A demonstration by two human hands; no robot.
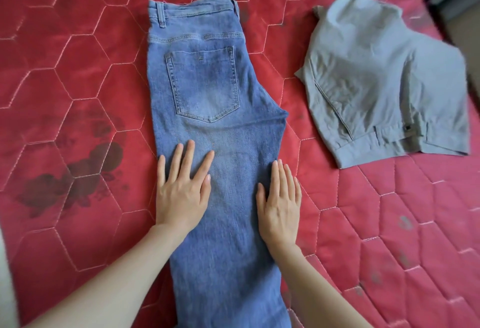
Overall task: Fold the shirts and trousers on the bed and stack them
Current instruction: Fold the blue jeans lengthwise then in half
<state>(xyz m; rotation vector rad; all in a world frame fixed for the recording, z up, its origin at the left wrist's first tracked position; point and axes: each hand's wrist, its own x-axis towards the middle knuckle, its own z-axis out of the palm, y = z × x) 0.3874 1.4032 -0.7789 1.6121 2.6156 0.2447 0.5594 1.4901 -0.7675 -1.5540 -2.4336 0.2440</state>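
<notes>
Blue jeans (205,88) lie lengthwise on the red quilted bed (78,73), folded in half along their length, waistband at the far end and a back pocket facing up. My left hand (181,192) presses flat on the legs near their left edge, fingers spread and straight. My right hand (280,205) lies flat on the right edge of the legs, fingers together. The lower legs run out of view at the bottom. Grey trousers (384,83) sit folded into a compact bundle to the right of the jeans.
The red bedcover has a dark flower print (75,174) at the left. The bed's far right edge (441,15) meets a dark strip of floor or wall. Open bedcover lies between the jeans and the grey bundle.
</notes>
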